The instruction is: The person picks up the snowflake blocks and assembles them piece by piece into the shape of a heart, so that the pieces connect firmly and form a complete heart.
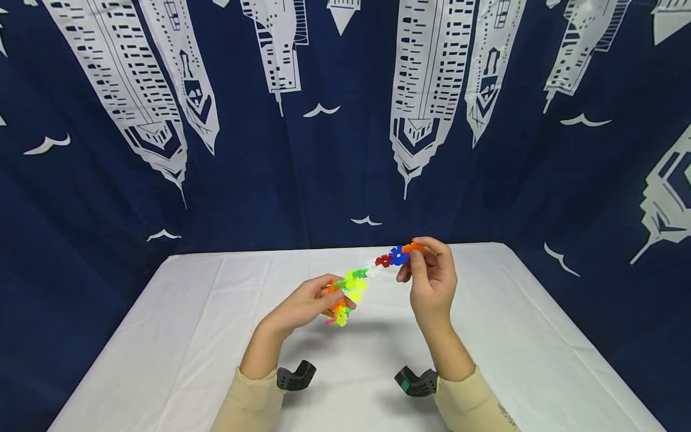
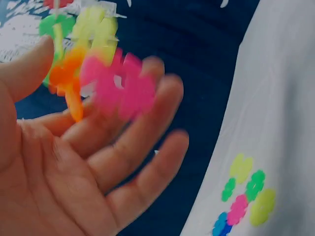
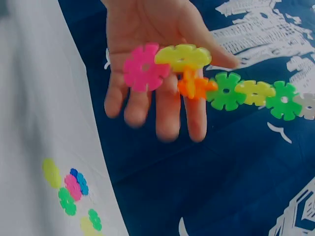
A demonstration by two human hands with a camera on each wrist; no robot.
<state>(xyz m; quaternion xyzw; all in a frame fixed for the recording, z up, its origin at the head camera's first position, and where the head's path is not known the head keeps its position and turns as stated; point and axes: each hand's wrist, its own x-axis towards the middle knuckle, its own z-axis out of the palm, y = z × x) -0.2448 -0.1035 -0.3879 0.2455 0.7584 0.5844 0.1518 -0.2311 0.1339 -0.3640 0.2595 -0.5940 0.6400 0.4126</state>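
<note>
A chain of plastic snowflake discs (image 1: 360,273) stretches between both hands above the table. In the head view my right hand (image 1: 434,281) pinches the orange disc (image 1: 412,247) at its far end, followed by blue, dark red and white discs. My left hand (image 1: 308,305) sits under the other end with fingers nearly straight. In the right wrist view the left palm faces the camera; an orange disc (image 3: 198,88) lies before its fingers, joined to a yellow disc (image 3: 183,58) and a pink disc (image 3: 146,67). The thumb stands apart from the fingers. In the left wrist view these pieces look blurred.
Loose snowflake discs lie on the white tabletop in the wrist views, among them a yellow disc (image 2: 263,206) and a pink disc (image 3: 73,187). A white cloth covers the table (image 1: 178,336). Behind it hangs a navy curtain (image 1: 243,180) printed with white buildings.
</note>
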